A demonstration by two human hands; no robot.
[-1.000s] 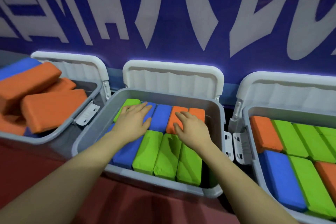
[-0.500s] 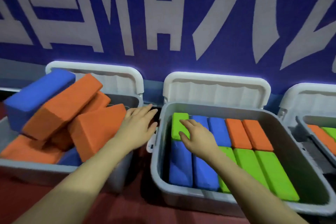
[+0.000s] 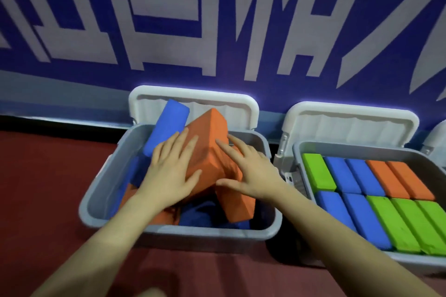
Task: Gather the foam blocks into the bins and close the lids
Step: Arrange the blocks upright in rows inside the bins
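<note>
Big orange block [image 3: 207,149] right under my palms, tilted up on the heap in the left bin [image 3: 96,200], its high end pointing to 12 o'clock toward the raised lid [image 3: 193,96]. My left hand [image 3: 173,166] lies flat on its 9 o'clock face, fingers straight, pressing and not gripping. My right hand [image 3: 248,173] is spread flat at 3 o'clock, fingers reaching onto the same block and the lower orange block [image 3: 237,202] that slants down toward 5 o'clock. Nothing is clenched or pinched; both hands are loose and flat.

A blue block [image 3: 169,123] leans at 11 o'clock, propped against the lid and poking above the rim. More blue and orange pieces lie jumbled beneath.

Risk, as I judge it: push down unevenly and this foam springs back or slides, and the blue one could tip over the rim at 9 o'clock onto the red floor [image 3: 48,176]. With the pile standing this proud, the lid would likely jam on a corner.

Room: the heap rises above the bin walls, with gaps low at 6 and 8 o'clock where blocks could settle. At 3 o'clock the neighbouring bin [image 3: 299,152] sits just beside, packed flat in 2 rows, its lid [image 3: 350,118] up against the blue wall [image 3: 217,19].
</note>
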